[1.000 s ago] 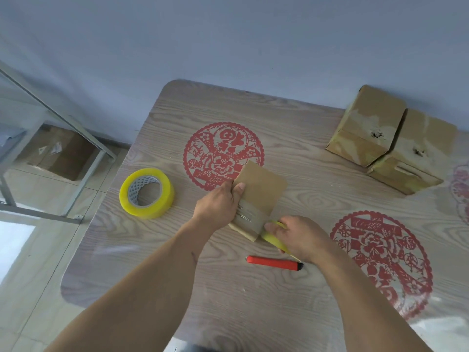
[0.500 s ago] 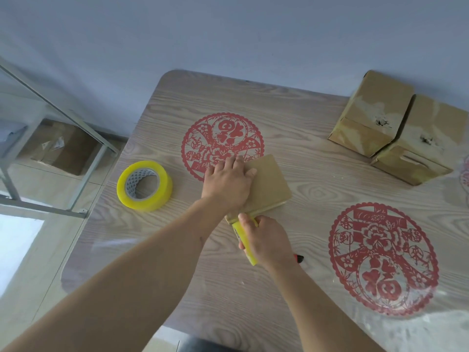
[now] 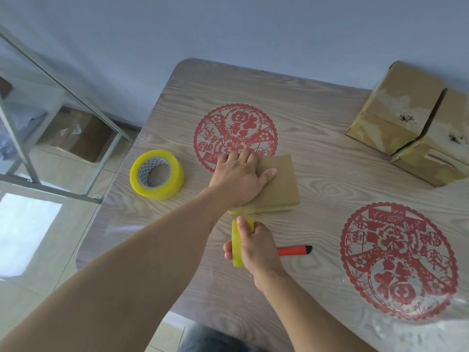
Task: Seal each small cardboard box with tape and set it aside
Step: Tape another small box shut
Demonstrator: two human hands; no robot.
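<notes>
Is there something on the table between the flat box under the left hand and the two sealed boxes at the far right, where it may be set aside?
Nothing visible. Between the flat box and the sealed boxes lies only bare table. The cutter lies nearer the person, off that path.

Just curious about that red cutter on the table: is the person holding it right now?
No: the red cutter lies loose on the table behind the right hand, which grips a yellow tape roll.
</notes>
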